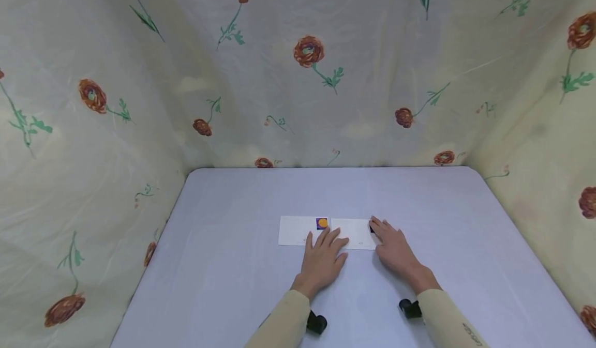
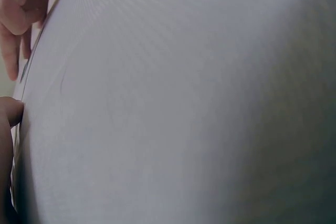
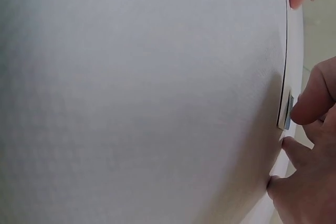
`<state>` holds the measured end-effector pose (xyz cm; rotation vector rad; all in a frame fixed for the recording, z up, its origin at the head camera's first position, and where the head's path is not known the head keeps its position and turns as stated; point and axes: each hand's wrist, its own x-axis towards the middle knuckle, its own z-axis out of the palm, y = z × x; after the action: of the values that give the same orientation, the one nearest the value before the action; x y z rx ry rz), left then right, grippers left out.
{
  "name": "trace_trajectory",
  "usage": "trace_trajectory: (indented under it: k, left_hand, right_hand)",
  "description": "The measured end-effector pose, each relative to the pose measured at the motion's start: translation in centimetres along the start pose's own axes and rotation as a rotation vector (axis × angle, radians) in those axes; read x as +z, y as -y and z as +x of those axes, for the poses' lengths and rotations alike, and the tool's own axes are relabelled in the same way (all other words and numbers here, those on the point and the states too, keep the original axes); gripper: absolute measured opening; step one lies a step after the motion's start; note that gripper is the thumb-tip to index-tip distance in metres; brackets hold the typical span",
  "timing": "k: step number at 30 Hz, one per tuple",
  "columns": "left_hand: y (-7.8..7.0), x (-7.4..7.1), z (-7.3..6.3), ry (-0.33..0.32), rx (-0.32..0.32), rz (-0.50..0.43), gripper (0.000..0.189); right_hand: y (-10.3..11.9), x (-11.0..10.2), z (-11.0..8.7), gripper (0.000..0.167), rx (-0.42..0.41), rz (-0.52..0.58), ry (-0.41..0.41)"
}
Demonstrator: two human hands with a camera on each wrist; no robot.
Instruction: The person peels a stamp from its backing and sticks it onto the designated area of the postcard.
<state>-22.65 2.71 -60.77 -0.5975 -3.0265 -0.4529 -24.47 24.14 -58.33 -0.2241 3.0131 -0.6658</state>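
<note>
Two white envelopes lie flat, side by side, in the middle of the table in the head view. The left envelope (image 1: 295, 229) bears a purple stamp (image 1: 322, 224) with an orange disc at its upper right. My left hand (image 1: 323, 260), fingers spread, rests over the lower corners where the envelopes meet. At the right end of the right envelope (image 1: 351, 229), my right hand (image 1: 396, 250) touches a dark stamp (image 1: 371, 228), which its fingers partly cover. From the right wrist, the fingertips press at this stamp (image 3: 291, 108) and beside the envelope's end.
A white cloth covers the table (image 1: 219, 265), which has rounded far corners. Flower-printed curtains (image 1: 363, 120) enclose it at the back and both sides. Black wrist devices (image 1: 316, 323) show beneath the beige sleeves (image 1: 284, 322).
</note>
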Motion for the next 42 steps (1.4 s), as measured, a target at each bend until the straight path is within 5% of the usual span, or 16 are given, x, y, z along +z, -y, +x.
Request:
trace_trajectory:
  k: [11, 28, 42]
  left_hand:
    - [0.5, 0.4, 0.0, -0.028, 0.003, -0.012, 0.042]
    - [0.1, -0.2, 0.2, -0.012, -0.002, -0.008, 0.043]
    - [0.0, 0.3, 0.0, -0.041, 0.020, -0.029, 0.042]
  right_hand:
    - [0.6, -0.4, -0.4, 0.066, -0.002, 0.041, -0.005]
    - [0.6, -0.5, -0.8, 0.061, -0.046, -0.118, -0.060]
    - [0.2, -0.1, -1.0, 0.062, -0.042, -0.122, -0.061]
